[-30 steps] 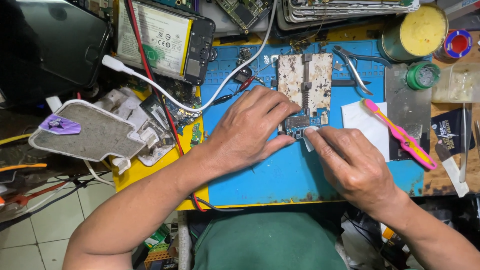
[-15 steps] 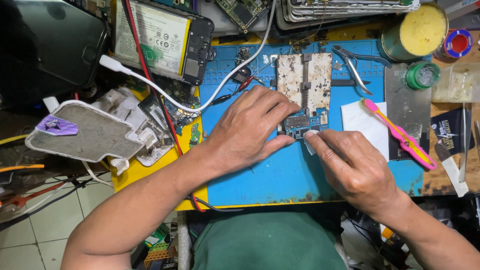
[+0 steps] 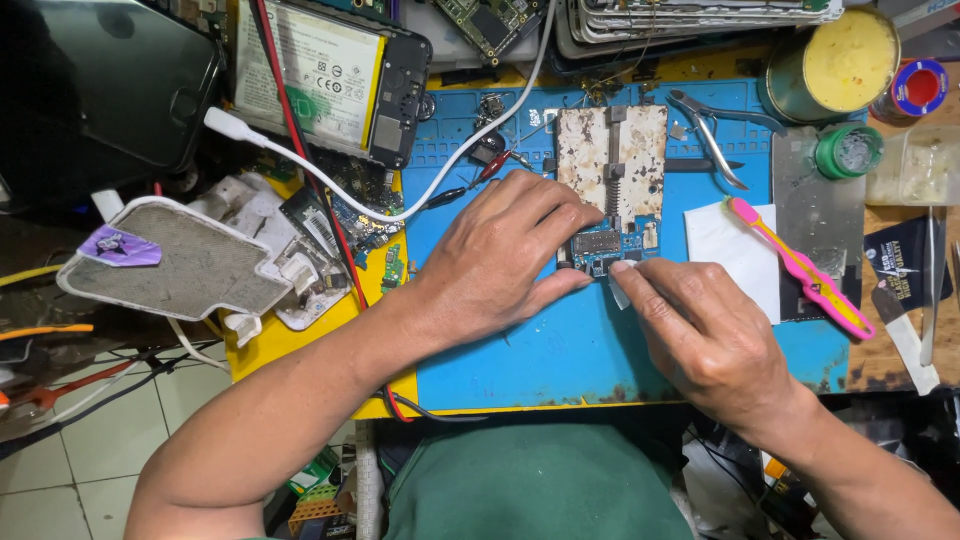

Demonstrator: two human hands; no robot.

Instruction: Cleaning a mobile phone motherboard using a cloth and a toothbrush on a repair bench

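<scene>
A phone circuit board (image 3: 612,165) with a pale, stained shield lies upright on the blue work mat (image 3: 560,350). My left hand (image 3: 500,255) rests flat on the mat, its fingertips pressing the board's lower left edge. My right hand (image 3: 705,335) pinches a small white scrap (image 3: 620,290), maybe a wipe or tape, against the board's bottom end near a dark connector (image 3: 597,242).
A pink-and-yellow toothbrush (image 3: 800,265) lies on white paper to the right. Cutters (image 3: 712,130), a yellow paste tin (image 3: 835,60), a green pot (image 3: 848,150), an opened phone with battery (image 3: 330,75), a white cable (image 3: 300,160) and a grey pad (image 3: 180,262) surround the mat.
Almost nothing differs; my right fingers shifted slightly along the board's bottom edge with the white scrap. My left hand stayed put.
</scene>
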